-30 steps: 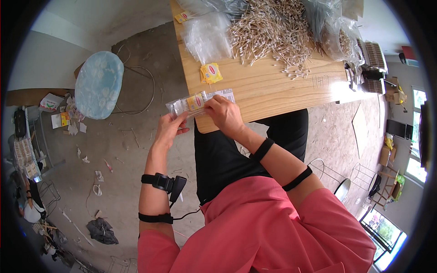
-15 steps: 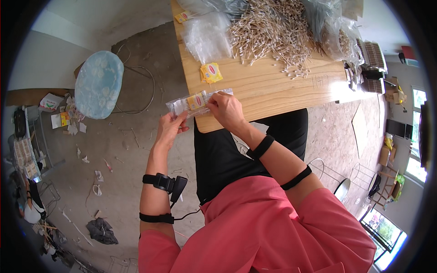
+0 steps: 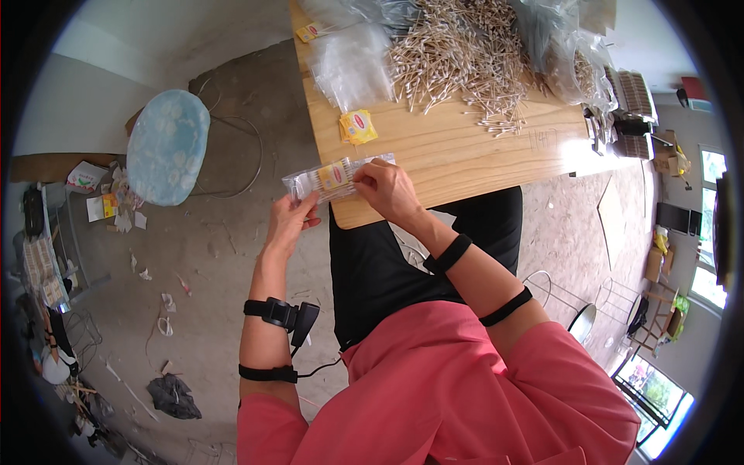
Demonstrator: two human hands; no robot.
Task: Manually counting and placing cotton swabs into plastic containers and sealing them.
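A clear plastic bag (image 3: 311,183) holding cotton swabs and a yellow card (image 3: 333,175) lies across the near left corner of the wooden table, its left end past the edge. My left hand (image 3: 290,222) pinches that left end between thumb and fingers. Over the bag's right part, my right hand (image 3: 387,189) has its fingers closed on the plastic. Just beyond, a small stack of yellow cards (image 3: 357,127) rests on the table, and behind it lie flat clear bags (image 3: 353,66). A big loose heap of cotton swabs (image 3: 465,58) covers the table's far part.
The wooden table (image 3: 457,159) ends just before my lap. Large plastic bags (image 3: 570,54) stand at its far right. A light-blue stool (image 3: 169,147) is on the floor to the left. A crumpled black bag (image 3: 173,395) and scraps litter the floor.
Both hands keep hold of the bag in nearly the same place. My right hand has shifted very slightly, with its fingers still closed on the plastic.
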